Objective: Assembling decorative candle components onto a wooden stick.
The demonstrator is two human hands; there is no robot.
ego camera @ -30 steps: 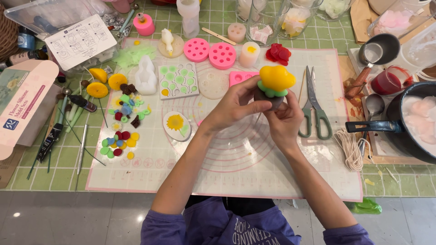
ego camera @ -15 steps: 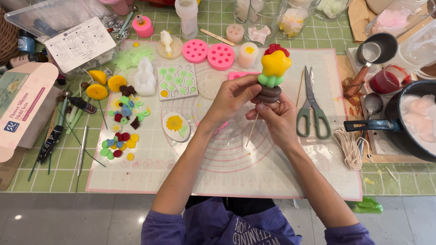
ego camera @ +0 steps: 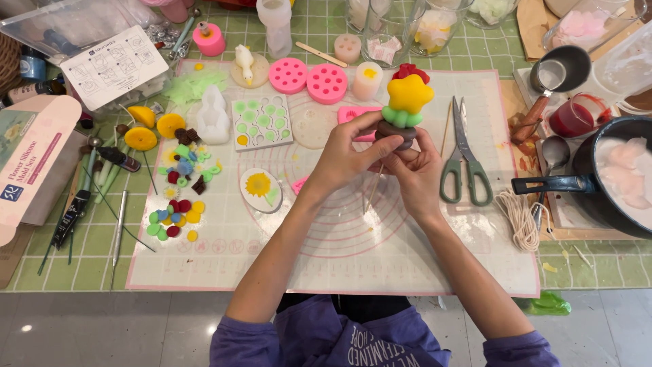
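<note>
Both hands hold up a small wax figure (ego camera: 403, 102) above a white silicone work mat (ego camera: 339, 258): a brown base, a green collar, a yellow star-like body and a red top. My left hand (ego camera: 346, 160) pinches the brown base from the left with thumb and fingers. From the right and below, my right hand (ego camera: 415, 170) cups the same base. A thin wooden stick (ego camera: 372, 194) hangs down under the figure between the two hands.
Green-handled scissors (ego camera: 462, 163) lie right of the hands, a coil of wick string (ego camera: 517, 219) beyond. A black pan (ego camera: 614, 177) of pale wax sits far right. Pink silicone moulds (ego camera: 308, 78), small coloured wax pieces (ego camera: 175, 216) and tools (ego camera: 119, 224) lie to the left.
The figure has been turned from tilted to upright and lifted slightly, the red top now pointing away. Both hands stay closed around its base.
</note>
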